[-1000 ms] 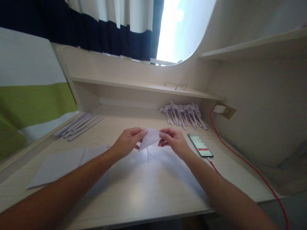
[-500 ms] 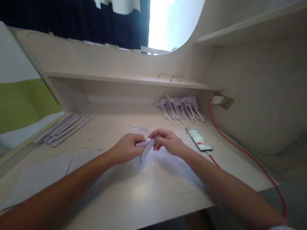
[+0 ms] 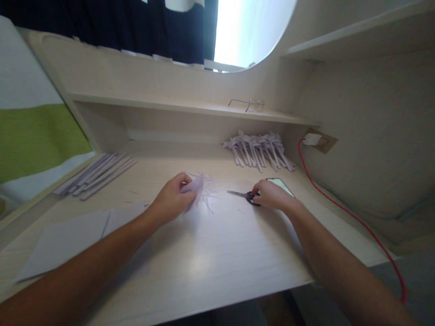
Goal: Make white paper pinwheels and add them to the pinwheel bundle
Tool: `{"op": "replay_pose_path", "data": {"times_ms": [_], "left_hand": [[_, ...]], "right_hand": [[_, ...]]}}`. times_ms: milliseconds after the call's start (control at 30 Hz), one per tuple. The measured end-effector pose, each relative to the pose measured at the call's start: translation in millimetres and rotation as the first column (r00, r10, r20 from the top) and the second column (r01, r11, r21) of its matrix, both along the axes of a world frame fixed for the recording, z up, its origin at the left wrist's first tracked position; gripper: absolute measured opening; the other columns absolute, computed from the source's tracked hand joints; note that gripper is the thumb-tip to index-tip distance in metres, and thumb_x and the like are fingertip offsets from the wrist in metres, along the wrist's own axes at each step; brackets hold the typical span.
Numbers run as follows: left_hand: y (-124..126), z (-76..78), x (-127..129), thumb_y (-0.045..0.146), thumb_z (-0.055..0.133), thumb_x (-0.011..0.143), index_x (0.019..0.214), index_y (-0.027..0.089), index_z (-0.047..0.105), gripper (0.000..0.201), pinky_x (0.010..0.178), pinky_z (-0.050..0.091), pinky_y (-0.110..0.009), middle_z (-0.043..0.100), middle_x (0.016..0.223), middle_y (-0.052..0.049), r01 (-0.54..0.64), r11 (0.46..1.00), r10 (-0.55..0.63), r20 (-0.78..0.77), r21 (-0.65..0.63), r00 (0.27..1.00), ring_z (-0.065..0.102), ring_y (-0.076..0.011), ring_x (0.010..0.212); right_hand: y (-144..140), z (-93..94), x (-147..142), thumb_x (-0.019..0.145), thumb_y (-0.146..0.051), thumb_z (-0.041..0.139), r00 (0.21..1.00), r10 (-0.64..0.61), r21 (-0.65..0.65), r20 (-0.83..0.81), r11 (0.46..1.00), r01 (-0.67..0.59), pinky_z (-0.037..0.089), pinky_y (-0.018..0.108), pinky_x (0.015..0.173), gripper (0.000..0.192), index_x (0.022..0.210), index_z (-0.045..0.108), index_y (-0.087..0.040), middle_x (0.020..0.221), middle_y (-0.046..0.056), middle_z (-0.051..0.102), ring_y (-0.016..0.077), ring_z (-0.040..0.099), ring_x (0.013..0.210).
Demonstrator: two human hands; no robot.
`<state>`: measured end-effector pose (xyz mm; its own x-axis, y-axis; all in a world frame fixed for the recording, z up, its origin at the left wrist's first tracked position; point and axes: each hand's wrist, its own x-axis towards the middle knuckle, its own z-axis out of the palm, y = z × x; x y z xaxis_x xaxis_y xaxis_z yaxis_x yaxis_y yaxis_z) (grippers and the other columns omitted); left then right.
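— Fingers (image 3: 185, 183) of left hand (image 3: 171, 199) curled shut round folded paper (image 3: 193, 186), held just above desk (image 3: 210, 267), over loose thin strips (image 3: 207, 192)?

— Yes. Right hand (image 3: 272, 195) resting on scissors (image 3: 243, 194), fingers closing over dark handles; grip hard to judge, handles mostly hidden, so cannot say whether lifted yet. Blades pointing left toward paper.

— Advice for picking up?

— Probably: thumb and fingers fully through loops before lifting, blades kept shut and low, paper held steady by folded edge, well clear of blade tips.

— Counts?

— One pair of scissors. One folded paper in hand. One phone (image 3: 283, 185), half hidden behind right hand, on one red cable (image 3: 340, 208) running to one wall plug (image 3: 314, 139). One pair of glasses (image 3: 249, 105) on shelf. Two flat sheets (image 3: 68, 237), apparently, near left forearm. One bundle of long folded strips (image 3: 98, 174) at far left, one heap of finished paper pieces (image 3: 258, 151) at back; too many and too blurred for exact tally.
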<state>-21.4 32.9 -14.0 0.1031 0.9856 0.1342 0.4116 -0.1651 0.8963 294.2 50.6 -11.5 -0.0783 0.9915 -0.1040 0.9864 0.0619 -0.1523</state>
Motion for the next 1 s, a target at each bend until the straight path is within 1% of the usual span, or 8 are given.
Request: {"op": "replay_pose_path", "data": {"times_ms": [100,267,400,533,633,767,833,1000], "left_hand": [[3.0,1.3,-2.1,0.026,0.064,0.069,0.1,0.018,0.069,0.032,0.065,0.046,-0.027,0.074,0.084,-0.002,0.035,0.999,-0.035,0.037,0.007,0.999,0.067,-0.0206,0.075],[3.6,-0.3,-8.2,0.041,0.068,0.073,0.087,0.017,0.077,0.029,0.068,0.048,-0.028,0.075,0.082,-0.003,0.094,0.995,-0.092,0.074,-0.018,0.993,0.068,-0.0213,0.075],[-0.8,1.2,-10.5,0.048,0.069,0.076,0.092,0.016,0.078,0.038,0.057,0.045,-0.027,0.074,0.075,-0.003,0.079,0.995,-0.073,0.092,-0.055,0.993,0.064,-0.0193,0.062],[-6.6,8.8,-9.4,0.046,0.07,0.076,0.091,0.014,0.078,0.036,0.054,0.043,-0.026,0.072,0.075,-0.004,-0.019,0.999,0.022,0.08,-0.037,0.997,0.063,-0.0185,0.061],[-9.8,12.0,-7.3,0.043,0.069,0.076,0.089,0.013,0.077,0.033,0.053,0.043,-0.026,0.072,0.074,-0.004,-0.068,0.997,0.069,0.071,-0.022,0.995,0.064,-0.0192,0.062],[-10.9,9.7,-5.2,0.041,0.069,0.076,0.086,0.014,0.077,0.031,0.052,0.043,-0.026,0.072,0.073,-0.005,-0.075,0.997,0.076,0.064,-0.029,0.995,0.064,-0.0193,0.061],[-10.7,8.0,-4.2,0.04,0.068,0.076,0.082,0.014,0.077,0.028,0.051,0.042,-0.026,0.07,0.069,-0.004,-0.077,0.996,0.08,0.063,-0.037,0.995,0.063,-0.0186,0.058],[-10.9,6.5,-0.4,0.041,0.066,0.076,0.076,0.014,0.073,0.028,0.046,0.041,-0.025,0.065,0.059,-0.002,-0.091,0.994,0.095,0.069,-0.065,0.993,0.058,-0.0167,0.05]], "right_hand": [[-0.5,1.8,-2.0,0.074,-0.02,0.073,0.999,0.007,-0.037,0.047,0.999,-0.005,0.04,0.03,0.066,0.014,0.085,0.083,-0.017,0.09,0.014,0.079,0.025,0.071,0.081],[-6.7,4.1,5.5,0.075,-0.024,0.07,0.999,0.023,-0.066,0.039,0.998,-0.02,0.034,0.031,0.06,0.012,0.078,0.08,-0.017,0.081,0.012,0.077,0.0227,0.066,0.07],[-7.3,1.4,14.7,0.075,-0.023,0.069,0.996,0.032,-0.095,-0.083,0.995,-0.04,0.035,0.03,0.06,0.01,0.078,0.076,-0.017,0.08,0.012,0.076,0.0212,0.062,0.068],[-6.2,1.1,17.2,0.076,-0.028,0.067,0.947,0.029,-0.117,-0.321,0.991,-0.07,0.039,0.03,0.061,0.013,0.079,0.073,-0.017,0.077,0.009,0.072,0.0197,0.059,0.067],[-7.5,-0.7,7.3,0.08,-0.04,0.063,0.841,0.002,-0.143,-0.54,0.985,-0.094,0.045,0.03,0.065,0.026,0.085,0.072,-0.017,0.081,0.007,0.071,0.0184,0.06,0.069],[-11.5,-11.3,-20.9,0.069,-0.046,0.075,0.657,-0.052,-0.181,-0.752,0.975,-0.131,0.048,0.03,0.066,0.034,0.085,0.074,-0.015,0.08,0.007,0.071,0.0163,0.06,0.067],[-14.5,-14.0,-36.6,0.07,-0.05,0.075,0.56,-0.067,-0.154,-0.826,0.982,-0.111,0.048,0.029,0.064,0.037,0.083,0.072,-0.015,0.08,0.007,0.07,0.0147,0.058,0.065],[-29.5,5.0,-75.4,0.078,-0.055,0.074,0.352,-0.021,-0.067,-0.936,0.99,-0.121,0.037,0.025,0.049,0.04,0.085,0.063,-0.018,0.084,0.004,0.071,0.0069,0.045,0.049]]}}
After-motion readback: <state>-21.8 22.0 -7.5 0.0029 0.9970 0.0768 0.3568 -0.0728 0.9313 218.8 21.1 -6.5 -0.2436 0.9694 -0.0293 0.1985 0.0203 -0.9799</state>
